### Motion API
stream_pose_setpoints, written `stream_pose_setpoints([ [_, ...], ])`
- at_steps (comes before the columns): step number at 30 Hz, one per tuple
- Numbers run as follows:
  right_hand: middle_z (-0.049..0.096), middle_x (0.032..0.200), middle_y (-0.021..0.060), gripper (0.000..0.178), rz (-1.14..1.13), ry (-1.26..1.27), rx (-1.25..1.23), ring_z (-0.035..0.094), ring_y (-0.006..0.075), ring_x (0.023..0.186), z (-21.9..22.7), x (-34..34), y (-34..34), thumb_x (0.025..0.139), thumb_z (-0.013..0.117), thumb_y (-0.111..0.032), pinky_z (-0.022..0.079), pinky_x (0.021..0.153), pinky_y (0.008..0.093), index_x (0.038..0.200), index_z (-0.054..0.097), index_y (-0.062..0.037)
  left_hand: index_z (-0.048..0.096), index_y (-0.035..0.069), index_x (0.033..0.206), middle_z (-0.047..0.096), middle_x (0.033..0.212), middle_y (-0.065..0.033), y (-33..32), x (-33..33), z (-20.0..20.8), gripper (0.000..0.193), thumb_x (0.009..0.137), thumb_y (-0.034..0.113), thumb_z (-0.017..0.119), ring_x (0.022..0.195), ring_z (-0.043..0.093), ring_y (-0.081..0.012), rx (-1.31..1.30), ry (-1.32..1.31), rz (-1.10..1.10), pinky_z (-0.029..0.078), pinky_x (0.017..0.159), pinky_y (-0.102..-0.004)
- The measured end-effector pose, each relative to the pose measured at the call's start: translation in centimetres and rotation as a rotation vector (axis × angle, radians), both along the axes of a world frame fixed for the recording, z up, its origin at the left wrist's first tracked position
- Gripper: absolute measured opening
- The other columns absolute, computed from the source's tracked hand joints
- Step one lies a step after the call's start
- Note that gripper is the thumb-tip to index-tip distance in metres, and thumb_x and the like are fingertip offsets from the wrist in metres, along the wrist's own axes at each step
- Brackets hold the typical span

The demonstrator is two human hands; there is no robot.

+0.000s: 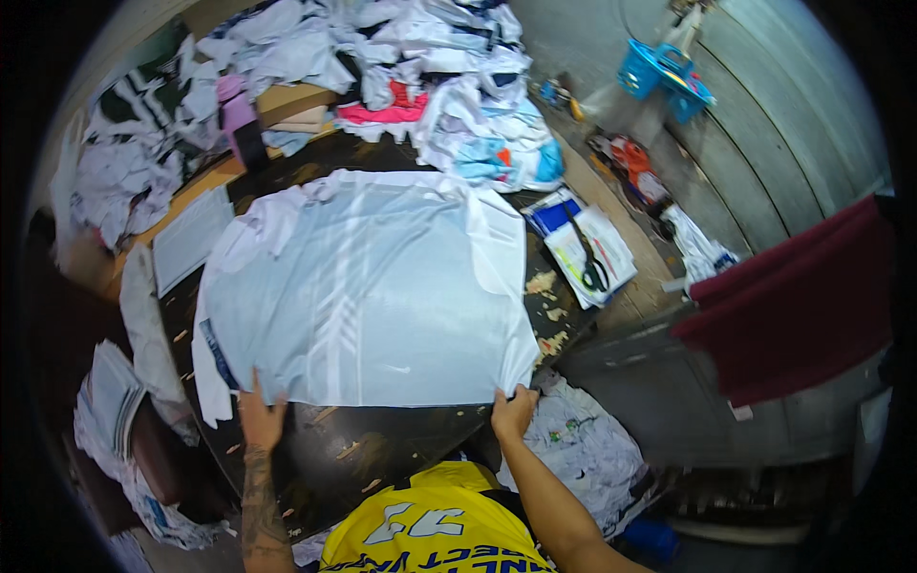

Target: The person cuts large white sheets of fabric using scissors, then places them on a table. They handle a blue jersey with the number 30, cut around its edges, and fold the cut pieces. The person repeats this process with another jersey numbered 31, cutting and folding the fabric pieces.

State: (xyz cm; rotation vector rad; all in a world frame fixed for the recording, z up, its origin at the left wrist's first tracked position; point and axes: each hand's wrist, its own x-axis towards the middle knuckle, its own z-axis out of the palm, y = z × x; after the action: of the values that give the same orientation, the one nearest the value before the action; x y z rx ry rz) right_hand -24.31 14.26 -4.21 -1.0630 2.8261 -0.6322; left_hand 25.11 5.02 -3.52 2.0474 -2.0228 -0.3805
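Observation:
A pale blue-grey shirt [430,296] with white side panels and pale stripes lies spread over the dark table, its near edge toward me. My left hand [261,418] lies at the near left part of that edge, fingers stretched out on the cloth beside a dark blue band [218,353]. At the near right corner, my right hand [514,413] is closed, pinching the cloth between thumb and fingers. White cloth [258,224] lies bunched at the shirt's far left.
The dark table [325,449] has worn, peeling patches. Black scissors [590,263] rest on papers at the right. Heaped garments [382,57] fill the far side. A grey-white board [194,239] lies at left. Maroon cloth [793,306] hangs at right; a blue basket [659,76] hangs on the wall.

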Motion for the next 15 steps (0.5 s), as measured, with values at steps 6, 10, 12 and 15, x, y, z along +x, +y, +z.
stream_pose_setpoints([
  [6, 0.058, 0.141, 0.0094, 0.074, 0.366, -0.676, -0.845, 0.061, 0.0113, 0.096, 19.7, -1.3, -6.7, 0.096, 0.074, 0.007, 0.053, 0.084, 0.0251, 0.159, 0.037, -0.0034, 0.043, 0.005, 0.156, 0.052, 0.149, -0.0346, 3.9, -2.4, 3.0, 0.095, 0.083, 0.045, 0.089, 0.142, 0.046, -0.0501, -0.01, 0.032, 0.096, 0.028, 0.124, -0.06],
  [10, 0.075, 0.118, 0.0057, 0.026, 0.95, -0.007, -0.968, 0.067, 0.0131, 0.104, 41.1, -3.2, -10.2, 0.103, 0.072, -0.005, 0.054, 0.093, 0.0262, 0.128, 0.073, 0.0005, 0.07, 0.008, 0.12, 0.076, 0.108, -0.0242, -0.3, -1.9, 7.1, 0.04, 0.083, -0.007, 0.07, 0.105, 0.069, -0.0477, -0.358, 0.477, 0.221, 0.053, 0.094, -0.051],
  [12, 0.073, 0.127, 0.0109, 0.031, 0.982, 0.025, -0.954, 0.068, 0.0174, 0.114, 51.1, -3.3, -10.6, 0.106, 0.067, -0.01, 0.053, 0.102, 0.0315, 0.135, 0.069, 0.0013, 0.076, 0.008, 0.105, 0.075, 0.098, -0.0223, -2.7, -2.6, 9.3, 0.022, 0.084, 0.003, 0.076, 0.096, 0.073, -0.0434, -0.404, 0.545, 0.093, 0.056, 0.082, -0.0497],
  [15, 0.07, 0.138, 0.0115, 0.046, 1.35, 0.442, -0.953, 0.063, 0.0201, 0.129, 63.6, -3.0, -13.8, 0.099, 0.06, -0.002, 0.048, 0.111, 0.0343, 0.145, 0.064, -0.0002, 0.08, 0.01, 0.107, 0.078, 0.102, -0.0179, -4.8, -4.7, 13.1, 0.024, 0.084, 0.015, 0.082, 0.097, 0.076, -0.0378, -0.422, 0.477, 0.144, 0.058, 0.084, -0.046],
])
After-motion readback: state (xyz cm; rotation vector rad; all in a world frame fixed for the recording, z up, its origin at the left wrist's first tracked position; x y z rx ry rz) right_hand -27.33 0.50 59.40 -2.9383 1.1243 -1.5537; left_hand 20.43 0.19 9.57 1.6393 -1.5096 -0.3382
